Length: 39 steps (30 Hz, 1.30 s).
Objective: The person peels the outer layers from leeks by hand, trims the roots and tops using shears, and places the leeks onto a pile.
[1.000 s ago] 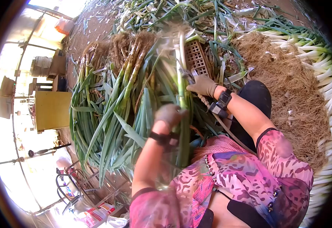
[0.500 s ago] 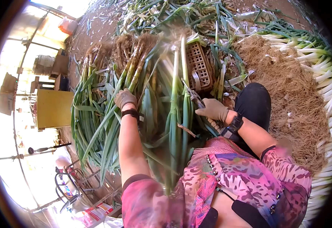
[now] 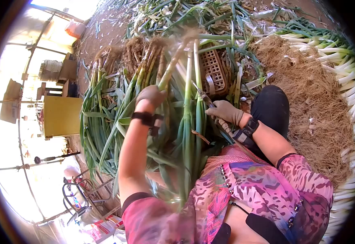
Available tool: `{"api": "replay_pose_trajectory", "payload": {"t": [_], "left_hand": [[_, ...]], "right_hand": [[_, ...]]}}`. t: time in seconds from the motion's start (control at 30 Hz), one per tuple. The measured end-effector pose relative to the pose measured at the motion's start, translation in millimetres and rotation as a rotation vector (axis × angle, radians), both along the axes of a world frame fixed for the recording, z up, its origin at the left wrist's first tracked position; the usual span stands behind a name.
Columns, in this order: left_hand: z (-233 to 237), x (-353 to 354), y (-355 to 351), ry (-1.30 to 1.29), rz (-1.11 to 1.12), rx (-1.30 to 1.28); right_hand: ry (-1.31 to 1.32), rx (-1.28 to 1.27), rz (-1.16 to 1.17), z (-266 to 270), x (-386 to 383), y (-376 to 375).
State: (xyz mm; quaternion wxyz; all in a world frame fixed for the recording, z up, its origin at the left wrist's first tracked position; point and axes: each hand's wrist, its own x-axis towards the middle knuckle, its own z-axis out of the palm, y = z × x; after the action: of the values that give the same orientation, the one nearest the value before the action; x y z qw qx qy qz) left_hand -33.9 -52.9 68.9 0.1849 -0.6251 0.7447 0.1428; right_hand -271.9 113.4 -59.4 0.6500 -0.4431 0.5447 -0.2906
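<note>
My left hand (image 3: 151,96), in a tan glove, is closed round an unpeeled leek (image 3: 171,70), its root end tilted up and to the right, blurred by motion. My gloved right hand (image 3: 227,112) grips an air gun (image 3: 203,96) with a thin nozzle pointing up and left. Between my hands, leeks with pale, clean stems (image 3: 187,95) lie lengthwise, their green leaves reaching towards my body. To the left is a heap of unpeeled leeks (image 3: 100,103) with brown roots and dry skins.
A brown plastic crate (image 3: 215,67) stands ahead of my right hand. Leaf scraps (image 3: 173,18) cover the far ground. Along my right lies a long row of cleaned leeks (image 3: 350,91), roots (image 3: 307,110) inward. A yellow panel (image 3: 62,117) and a metal frame (image 3: 86,189) are at left.
My left hand has moved right and up from the heap, bringing a leek with it. My right hand has shifted slightly, and the nozzle now shows more clearly.
</note>
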Motion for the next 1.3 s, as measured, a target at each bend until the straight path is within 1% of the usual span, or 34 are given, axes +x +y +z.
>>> {"api": "replay_pose_trajectory", "payload": {"t": [0.03, 0.1, 0.17, 0.2, 0.23, 0.3, 0.37, 0.4, 0.47, 0.5, 0.53, 0.57, 0.6, 0.63, 0.67, 0.7, 0.73, 0.77, 0.83, 0.87, 0.93, 1.0, 1.03, 1.07, 1.1, 1.13, 1.23, 1.27, 1.3], "left_hand": [[-5, -18, -2, -0.083, 0.040, -0.005], [-40, -28, -19, -0.043, 0.119, 0.091], [-73, -30, -19, -0.307, -0.489, 0.194], [-124, -13, -27, -0.114, -0.320, 0.231], [-152, -2, -29, 0.078, -0.145, 0.270], [-134, -7, 8, 0.223, -0.039, 0.251], [-98, -12, 41, 0.391, 0.205, 0.311], [-107, -3, 46, 0.451, 0.250, 0.292], [-140, 21, 46, 0.570, 0.344, 0.252], [-145, 27, 48, 0.620, 0.364, 0.224], [-149, 32, 49, 0.672, 0.382, 0.195], [-154, 34, 48, 0.725, 0.395, 0.165], [-139, 26, 48, 0.506, 0.349, 0.115], [-125, 15, 52, 0.402, 0.252, 0.036], [-110, 3, 57, 0.295, 0.155, -0.042], [-93, -10, 62, 0.187, 0.056, -0.118], [-68, -26, 64, 0.090, 0.038, -0.052], [-62, -35, 65, 0.076, 0.002, 0.005], [-59, -49, 66, 0.050, -0.064, 0.114], [-70, -51, 66, 0.014, -0.032, 0.103], [-69, -44, 61, -0.071, -0.227, 0.215], [-100, -21, 49, 0.257, 0.055, 0.296], [-108, -12, 46, 0.453, 0.127, 0.374], [-115, 0, 45, 0.555, 0.164, 0.433], [-95, -1, 48, 0.657, 0.202, 0.486], [-90, 2, 48, 0.671, 0.195, 0.486], [-88, 10, 51, 0.729, 0.192, 0.523], [-92, 14, 53, 0.759, 0.204, 0.551], [-96, 17, 54, 0.791, 0.217, 0.579]], "right_hand": [[-0.086, 0.073, -0.037, 4, 0, 0], [-0.062, 0.048, 0.019, 10, -3, 5], [-0.055, 0.031, 0.064, 22, -6, 16], [-0.060, 0.026, 0.082, 39, -6, 27], [-0.066, 0.024, 0.102, 53, -6, 38], [0.007, 0.012, 0.147, 59, -11, 52], [0.083, 0.035, 0.185, 55, -14, 63], [0.144, -0.078, 0.192, 51, -14, 67], [0.264, -0.307, 0.205, 33, -10, 73], [0.321, -0.416, 0.210, 39, -6, 74], [0.217, -0.169, 0.189, 51, -8, 72], [0.194, -0.086, 0.177, 49, -8, 66], [0.172, -0.004, 0.162, 46, -8, 61], [0.148, 0.078, 0.149, 44, -6, 57], [0.164, 0.040, 0.173, 53, -6, 58], [0.205, -0.049, 0.172, 47, -3, 58], [0.248, -0.135, 0.170, 37, -1, 60], [0.294, -0.221, 0.169, 32, 0, 61], [0.296, -0.133, 0.136, 31, -1, 56], [0.294, -0.090, 0.123, 31, -1, 55], [0.285, -0.166, 0.180, 40, 3, 54], [0.322, -0.186, 0.183, 43, 3, 48], [0.344, -0.355, 0.075, 34, 6, 41], [0.251, -0.217, 0.071, 27, 3, 32], [0.158, -0.084, 0.068, 37, 2, 19], [0.115, 0.001, 0.048, 56, 1, 11], [0.178, -0.114, 0.074, 57, 7, 3], [0.216, -0.133, 0.139, 61, 5, 10], [0.334, -0.292, 0.171, 55, 9, 15]]}}
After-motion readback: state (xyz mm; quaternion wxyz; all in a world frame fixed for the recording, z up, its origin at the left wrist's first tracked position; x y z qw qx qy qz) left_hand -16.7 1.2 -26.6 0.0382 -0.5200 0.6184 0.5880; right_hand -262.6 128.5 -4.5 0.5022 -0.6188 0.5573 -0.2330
